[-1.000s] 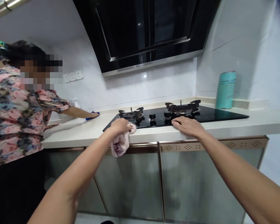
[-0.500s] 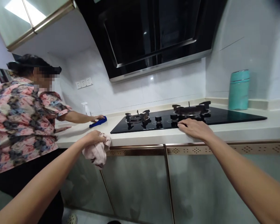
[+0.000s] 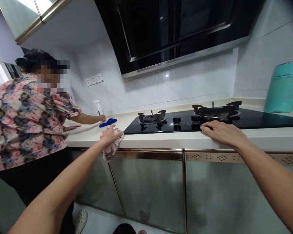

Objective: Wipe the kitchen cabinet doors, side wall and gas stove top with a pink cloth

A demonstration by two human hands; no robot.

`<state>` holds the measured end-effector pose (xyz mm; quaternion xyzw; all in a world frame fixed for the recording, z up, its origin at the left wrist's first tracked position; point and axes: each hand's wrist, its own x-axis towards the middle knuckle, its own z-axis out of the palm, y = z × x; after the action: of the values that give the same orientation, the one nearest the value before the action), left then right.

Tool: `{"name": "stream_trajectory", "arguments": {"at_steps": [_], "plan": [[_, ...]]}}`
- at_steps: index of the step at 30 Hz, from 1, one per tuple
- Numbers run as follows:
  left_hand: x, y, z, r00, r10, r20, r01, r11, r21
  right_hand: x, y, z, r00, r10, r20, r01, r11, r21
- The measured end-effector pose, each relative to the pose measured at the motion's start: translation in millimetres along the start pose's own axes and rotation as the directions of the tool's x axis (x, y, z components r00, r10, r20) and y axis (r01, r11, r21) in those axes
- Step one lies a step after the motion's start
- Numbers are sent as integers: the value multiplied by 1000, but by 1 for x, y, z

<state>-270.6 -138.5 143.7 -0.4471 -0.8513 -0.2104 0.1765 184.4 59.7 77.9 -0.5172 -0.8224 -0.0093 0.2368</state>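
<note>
At the counter's front edge, left of the stove, my left hand (image 3: 109, 135) holds a crumpled pale pink cloth (image 3: 111, 150) that hangs over the edge. Its fingers reach toward a blue cloth (image 3: 108, 122) lying just beyond them on the counter. My right hand (image 3: 218, 131) lies palm down with fingers stretched out, at the front edge of the black gas stove (image 3: 161, 126), near its knobs. Nothing shows in that hand.
On the left a person in a floral shirt (image 3: 36, 120) leans over the white counter (image 3: 88, 138), one hand by a white spray bottle (image 3: 97, 106). A range hood (image 3: 180, 32) hangs above the stove. A turquoise canister (image 3: 284, 86) stands at the right.
My left hand has moved forward onto the counter edge with the pink cloth, its fingers opening out. The other person's hand has come off the blue cloth toward the spray bottle. The view has shifted.
</note>
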Motion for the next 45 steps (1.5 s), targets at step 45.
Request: {"name": "stream_trajectory", "arguments": {"at_steps": [45], "plan": [[-98, 162, 37, 649, 759, 40, -760, 650, -12, 1, -1, -9, 999, 35, 22, -35, 999, -23]]}}
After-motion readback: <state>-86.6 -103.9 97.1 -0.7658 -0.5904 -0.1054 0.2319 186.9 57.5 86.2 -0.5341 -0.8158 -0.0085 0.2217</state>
